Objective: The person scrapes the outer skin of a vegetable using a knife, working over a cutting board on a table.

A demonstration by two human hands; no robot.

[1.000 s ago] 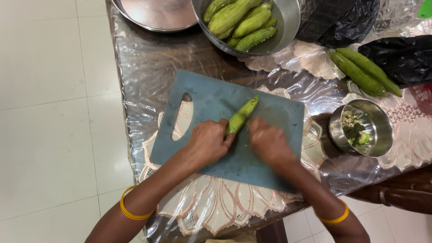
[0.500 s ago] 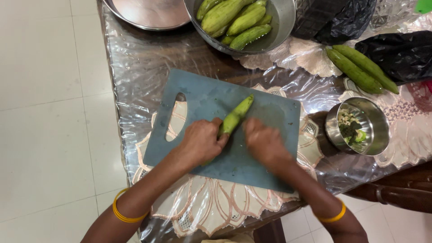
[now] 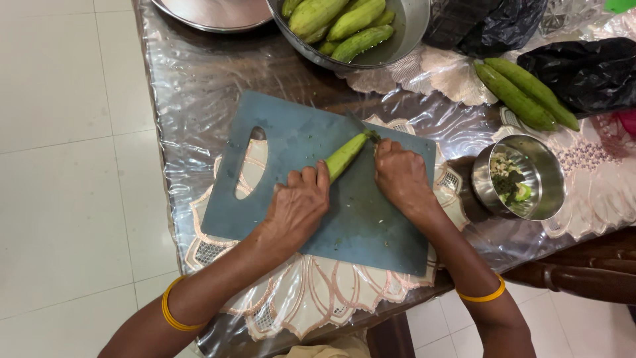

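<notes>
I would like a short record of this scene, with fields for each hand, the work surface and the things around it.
left hand: presses down on the near end of a green gourd
right hand: closed at the far tip of the gourd; whether it holds a tool cannot be told
surface: blue cutting board with a handle hole, on a table under clear plastic
behind: steel bowl with more gourds in it
right side: two gourds lying beside a black bag; small steel container with green scraps
wrists: a yellow bangle on each

Pale tiled floor (image 3: pixel 59 166) beside a dark wooden table (image 3: pixel 589 278) under clear plastic.
</notes>
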